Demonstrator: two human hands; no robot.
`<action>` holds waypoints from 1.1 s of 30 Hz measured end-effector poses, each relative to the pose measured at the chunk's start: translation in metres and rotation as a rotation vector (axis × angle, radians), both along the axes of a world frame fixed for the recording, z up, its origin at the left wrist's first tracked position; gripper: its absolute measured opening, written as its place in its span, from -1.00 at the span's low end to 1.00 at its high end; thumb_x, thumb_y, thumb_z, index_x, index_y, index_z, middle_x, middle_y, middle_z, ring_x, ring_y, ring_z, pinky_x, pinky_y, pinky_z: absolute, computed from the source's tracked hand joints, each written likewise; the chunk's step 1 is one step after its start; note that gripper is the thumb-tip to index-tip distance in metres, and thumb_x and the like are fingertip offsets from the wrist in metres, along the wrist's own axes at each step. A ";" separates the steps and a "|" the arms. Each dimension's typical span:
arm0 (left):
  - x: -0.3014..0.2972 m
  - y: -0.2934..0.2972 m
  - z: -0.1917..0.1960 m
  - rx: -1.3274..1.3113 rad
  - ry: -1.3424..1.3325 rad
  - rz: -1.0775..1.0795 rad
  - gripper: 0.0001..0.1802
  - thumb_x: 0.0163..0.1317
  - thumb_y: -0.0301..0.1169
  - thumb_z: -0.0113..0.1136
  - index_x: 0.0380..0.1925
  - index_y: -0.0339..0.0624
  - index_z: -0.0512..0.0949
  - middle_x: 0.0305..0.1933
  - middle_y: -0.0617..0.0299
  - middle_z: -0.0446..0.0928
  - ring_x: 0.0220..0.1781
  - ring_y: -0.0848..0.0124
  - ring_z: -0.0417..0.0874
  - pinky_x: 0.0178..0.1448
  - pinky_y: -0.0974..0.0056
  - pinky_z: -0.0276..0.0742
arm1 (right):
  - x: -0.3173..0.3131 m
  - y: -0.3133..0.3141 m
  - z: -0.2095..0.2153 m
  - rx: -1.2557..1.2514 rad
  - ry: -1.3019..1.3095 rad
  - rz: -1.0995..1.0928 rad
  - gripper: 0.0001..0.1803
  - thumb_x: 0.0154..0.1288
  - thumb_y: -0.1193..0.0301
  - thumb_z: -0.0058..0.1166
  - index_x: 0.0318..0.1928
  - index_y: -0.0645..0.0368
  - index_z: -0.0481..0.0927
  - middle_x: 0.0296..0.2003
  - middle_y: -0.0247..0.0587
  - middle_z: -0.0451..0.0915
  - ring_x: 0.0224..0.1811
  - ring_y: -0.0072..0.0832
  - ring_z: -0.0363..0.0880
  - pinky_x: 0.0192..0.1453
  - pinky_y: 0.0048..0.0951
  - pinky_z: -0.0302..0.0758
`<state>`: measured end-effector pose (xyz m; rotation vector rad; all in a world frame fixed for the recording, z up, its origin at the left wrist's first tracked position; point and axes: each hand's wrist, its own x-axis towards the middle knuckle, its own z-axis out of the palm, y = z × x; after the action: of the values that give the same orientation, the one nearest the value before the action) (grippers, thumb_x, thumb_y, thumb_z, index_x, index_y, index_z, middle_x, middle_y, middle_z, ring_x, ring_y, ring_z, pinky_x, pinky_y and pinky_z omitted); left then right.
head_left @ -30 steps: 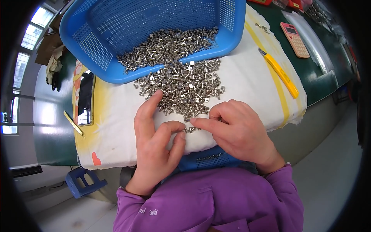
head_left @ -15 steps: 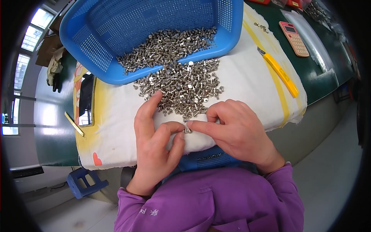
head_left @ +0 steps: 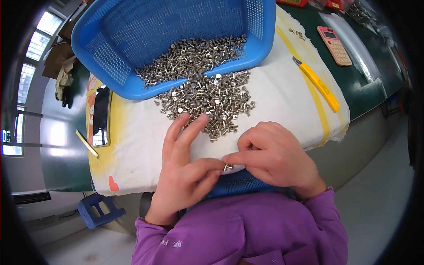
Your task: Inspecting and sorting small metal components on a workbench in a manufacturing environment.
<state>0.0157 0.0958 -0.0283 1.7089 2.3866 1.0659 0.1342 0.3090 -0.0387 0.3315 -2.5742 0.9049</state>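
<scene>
A few small metal screws (head_left: 228, 168) lie at the front edge of the white cloth (head_left: 137, 132), between my fingertips. My left hand (head_left: 183, 176) has its thumb and index finger closed at these screws, while other fingers stretch toward the pile. From the right, the index fingertip of my right hand (head_left: 278, 154) meets the same screws, its other fingers curled in. Beyond my hands a loose pile of screws (head_left: 207, 101) spreads from the lip of a tipped blue basket (head_left: 145, 92), which holds many more. My fingers partly hide the small screws.
A yellow utility knife (head_left: 320, 86) and a few separate screws (head_left: 298, 33) lie at the right. Farther right is a pink calculator (head_left: 334, 46). A phone (head_left: 102, 117) rests at the left. Below the cloth's edge, another blue basket (head_left: 238, 187) holds some screws.
Both hands have drawn back toward me and slightly right, bringing a few screws from beside the pile to the cloth's front edge. The basket and tabletop things shifted slightly in view.
</scene>
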 end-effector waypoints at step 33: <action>0.001 0.009 -0.006 -0.007 0.019 0.168 -0.75 0.07 -0.52 0.46 -0.27 -0.17 0.57 0.58 -0.28 0.16 0.64 -0.36 0.06 0.59 -0.27 0.07 | -0.012 -0.006 0.000 -0.060 0.021 -0.199 -0.83 0.11 0.46 0.41 -0.25 0.04 0.73 -0.33 -0.31 0.56 -0.25 -0.29 0.59 -0.16 -0.27 0.51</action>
<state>0.0165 0.1046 -0.0340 1.5457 2.5819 1.0626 0.1226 0.3033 -0.0387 0.0662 -2.5006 0.8984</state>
